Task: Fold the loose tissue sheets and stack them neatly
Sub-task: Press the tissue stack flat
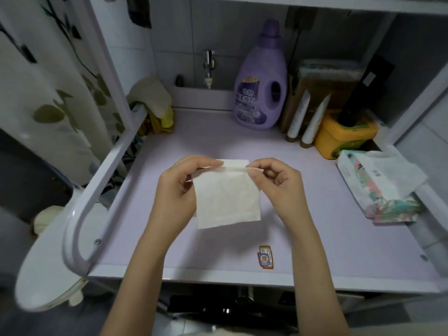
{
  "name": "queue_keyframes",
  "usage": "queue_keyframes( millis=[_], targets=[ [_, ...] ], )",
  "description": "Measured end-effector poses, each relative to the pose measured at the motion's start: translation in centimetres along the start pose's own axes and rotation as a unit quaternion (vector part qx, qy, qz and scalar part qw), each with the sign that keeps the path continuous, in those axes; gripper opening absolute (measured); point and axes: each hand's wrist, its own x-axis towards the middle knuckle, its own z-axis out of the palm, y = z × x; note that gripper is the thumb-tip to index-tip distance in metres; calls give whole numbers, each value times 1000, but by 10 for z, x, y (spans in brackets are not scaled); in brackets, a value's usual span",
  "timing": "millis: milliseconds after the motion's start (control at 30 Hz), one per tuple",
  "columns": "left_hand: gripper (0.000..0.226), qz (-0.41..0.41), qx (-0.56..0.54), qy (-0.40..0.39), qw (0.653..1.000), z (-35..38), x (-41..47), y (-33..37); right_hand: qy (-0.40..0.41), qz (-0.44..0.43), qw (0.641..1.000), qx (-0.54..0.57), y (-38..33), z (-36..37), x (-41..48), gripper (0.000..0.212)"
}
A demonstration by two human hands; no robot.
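Pinching one tissue sheet (228, 197) by its top corners, left hand (179, 187) and right hand (278, 183) hold it with curled fingers (206, 163) above the centre of the tabletop (315, 226). No folded stack shows; the tissue pack (378, 187) lies at three o'clock. Barely begun, I judge.

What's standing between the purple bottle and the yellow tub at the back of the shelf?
Two white tubes stand cap-down, side by side, between the purple bottle and the yellow tub. The head view shows this.
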Motion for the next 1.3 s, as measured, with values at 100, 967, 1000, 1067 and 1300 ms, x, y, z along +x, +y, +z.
queue_keyframes(
  millis=[100, 967, 1000, 1067, 1300],
  targets=[
    [26, -129, -82, 58, 987, 1, 5, -1, 38, 43, 998, 25, 3, 3, 9, 7],
    [18, -249, 50, 158, 954, 11, 29, -76, 139, 148, 951, -232, 62, 26, 57, 19],
    [18, -251, 49, 158, 954, 11, 29, -77, 139, 151, 952, -227, 62, 26, 58, 20],
    [18, -256, 47, 159, 952, 12, 30, -78, 133, 158, 952, -224, 61, 26, 60, 20],
    [18, -265, 51, 153, 951, 12, 31, -80, 122, 162, 948, -246, 62, 24, 62, 24]
  ],
)
